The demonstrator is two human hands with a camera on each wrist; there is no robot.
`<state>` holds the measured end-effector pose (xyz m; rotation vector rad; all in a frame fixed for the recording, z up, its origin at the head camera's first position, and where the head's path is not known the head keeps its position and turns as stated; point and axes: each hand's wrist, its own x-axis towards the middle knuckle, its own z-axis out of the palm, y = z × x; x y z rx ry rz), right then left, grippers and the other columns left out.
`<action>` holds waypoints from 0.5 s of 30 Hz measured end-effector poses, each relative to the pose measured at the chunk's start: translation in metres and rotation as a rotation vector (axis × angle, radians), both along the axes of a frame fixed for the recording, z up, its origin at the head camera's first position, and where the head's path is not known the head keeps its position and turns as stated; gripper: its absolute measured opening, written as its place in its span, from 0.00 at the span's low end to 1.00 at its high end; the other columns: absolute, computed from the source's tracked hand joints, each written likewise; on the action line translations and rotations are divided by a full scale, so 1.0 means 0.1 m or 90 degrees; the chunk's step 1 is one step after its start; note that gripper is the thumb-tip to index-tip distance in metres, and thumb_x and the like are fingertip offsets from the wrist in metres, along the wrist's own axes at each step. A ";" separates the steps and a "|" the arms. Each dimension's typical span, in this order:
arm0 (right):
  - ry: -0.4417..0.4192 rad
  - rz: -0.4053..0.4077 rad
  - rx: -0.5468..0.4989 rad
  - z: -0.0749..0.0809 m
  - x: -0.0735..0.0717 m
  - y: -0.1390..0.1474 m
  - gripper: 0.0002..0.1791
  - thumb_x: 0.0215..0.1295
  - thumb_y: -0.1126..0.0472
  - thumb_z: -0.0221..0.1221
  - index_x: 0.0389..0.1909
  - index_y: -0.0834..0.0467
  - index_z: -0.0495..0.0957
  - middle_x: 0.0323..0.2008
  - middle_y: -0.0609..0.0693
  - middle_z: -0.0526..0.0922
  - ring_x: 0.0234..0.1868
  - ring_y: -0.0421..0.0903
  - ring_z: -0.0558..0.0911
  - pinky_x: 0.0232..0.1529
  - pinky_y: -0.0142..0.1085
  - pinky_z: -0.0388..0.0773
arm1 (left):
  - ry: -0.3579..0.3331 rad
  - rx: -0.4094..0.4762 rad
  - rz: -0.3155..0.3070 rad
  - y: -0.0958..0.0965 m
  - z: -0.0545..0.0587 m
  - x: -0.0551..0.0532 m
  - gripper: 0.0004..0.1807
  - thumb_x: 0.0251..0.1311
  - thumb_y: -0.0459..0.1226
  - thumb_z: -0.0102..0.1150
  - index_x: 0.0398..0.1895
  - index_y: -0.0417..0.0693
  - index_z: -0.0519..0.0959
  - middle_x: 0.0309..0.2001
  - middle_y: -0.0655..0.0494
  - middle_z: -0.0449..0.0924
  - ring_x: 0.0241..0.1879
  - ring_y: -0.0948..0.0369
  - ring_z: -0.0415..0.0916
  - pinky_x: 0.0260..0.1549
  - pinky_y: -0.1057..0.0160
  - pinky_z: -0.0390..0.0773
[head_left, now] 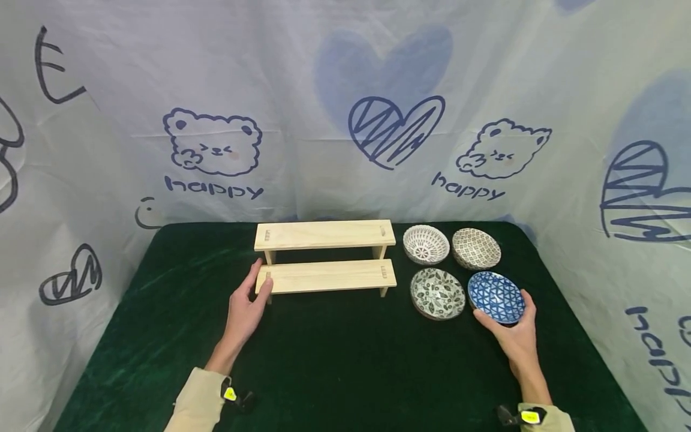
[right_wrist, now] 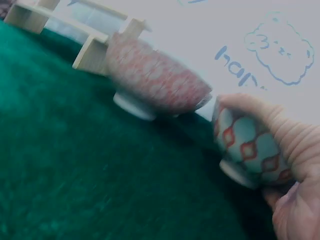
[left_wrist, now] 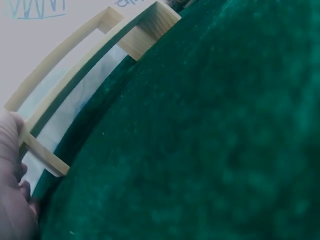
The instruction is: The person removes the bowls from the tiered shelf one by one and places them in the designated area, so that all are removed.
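Observation:
My left hand point(head_left: 244, 315) holds the left end of the lower wooden riser point(head_left: 326, 277), thumb on its top. A taller wooden riser point(head_left: 324, 235) stands right behind it. At the right, my right hand point(head_left: 515, 339) grips a blue-patterned bowl point(head_left: 495, 297) by its rim, thumb on the near left and fingers round the right side. In the right wrist view this bowl's outside point(right_wrist: 250, 145) is pale green with red diamonds. Close to its left stands a leaf-patterned bowl point(head_left: 438, 293), whose outside point(right_wrist: 155, 77) is pinkish with pale flowers.
Behind these two bowls stand a white bowl with dark dashes point(head_left: 426, 244) and a beige patterned bowl point(head_left: 476, 248). Dark green cloth point(head_left: 345, 366) covers the table. A white curtain with blue drawings point(head_left: 302, 162) hangs around the back and sides.

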<state>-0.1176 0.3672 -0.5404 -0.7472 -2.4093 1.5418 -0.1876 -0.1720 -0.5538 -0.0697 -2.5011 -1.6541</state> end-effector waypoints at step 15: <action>0.151 0.075 0.235 0.59 0.02 -0.39 0.51 0.72 0.44 0.61 0.85 0.54 0.42 0.85 0.58 0.39 0.84 0.63 0.37 0.76 0.71 0.31 | 0.137 -0.235 0.025 0.03 0.35 0.20 0.41 0.76 0.47 0.57 0.85 0.54 0.52 0.85 0.52 0.43 0.84 0.47 0.35 0.77 0.33 0.44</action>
